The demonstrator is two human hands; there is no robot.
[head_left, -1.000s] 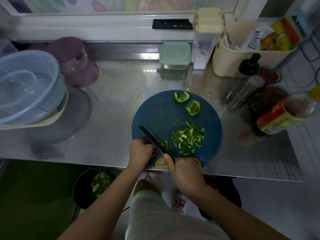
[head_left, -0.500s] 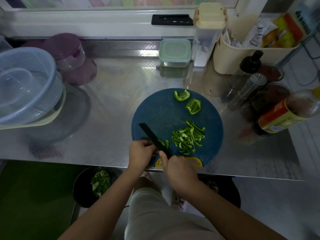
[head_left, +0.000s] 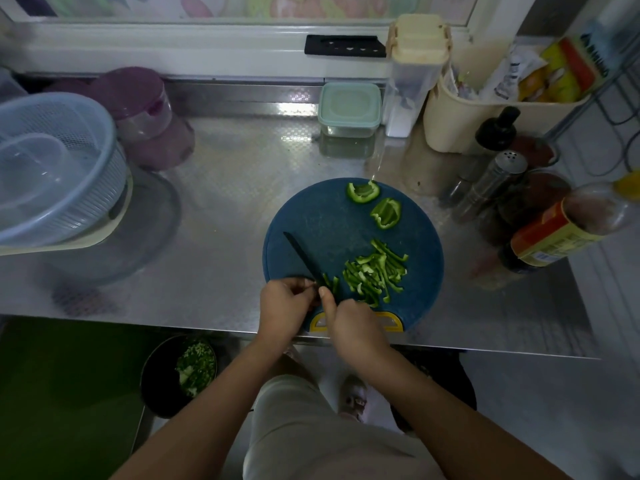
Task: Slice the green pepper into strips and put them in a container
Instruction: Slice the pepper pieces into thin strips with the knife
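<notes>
Knife: black blade on cutting board, at its 7 o'clock; long axis diagonal, tip pointing to 11 o'clock.
Right hand: curled round the handle, one finger laid along the blade.
Left hand: fingertips bunched against the blade; whether they pinch pepper, cannot tell.
Pepper strips: heaped at the board's 4 o'clock.
Change: knife tip reaches slightly farther up the board than a second ago.

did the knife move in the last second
Yes. The knife has slid away from the person: its tip now reaches deeper across the blue cutting board, toward the window side, while the board has stayed put.
</notes>
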